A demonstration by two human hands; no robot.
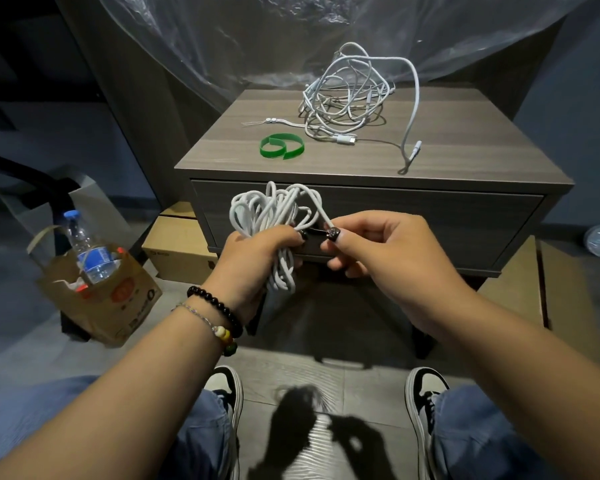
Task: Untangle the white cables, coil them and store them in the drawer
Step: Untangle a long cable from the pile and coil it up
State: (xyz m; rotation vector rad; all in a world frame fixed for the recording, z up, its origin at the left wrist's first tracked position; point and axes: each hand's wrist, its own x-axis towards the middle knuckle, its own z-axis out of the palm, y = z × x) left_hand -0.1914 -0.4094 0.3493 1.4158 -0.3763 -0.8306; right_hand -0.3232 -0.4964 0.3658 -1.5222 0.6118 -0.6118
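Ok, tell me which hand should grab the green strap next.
Right, probably. The left hand grips the whole coiled cable; the right hand only pinches its loose end, and could let go to reach the green strap on the nightstand.

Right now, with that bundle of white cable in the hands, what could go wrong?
1. The coiled cable is held only by the left hand; its loops are loose and uneven, so they may spring apart if that grip eases.
2. The right hand pinches one strand; pulling hard could tighten a knot.
3. The green strap lies out on the nightstand, and the drawer looks closed, so both need a free hand.
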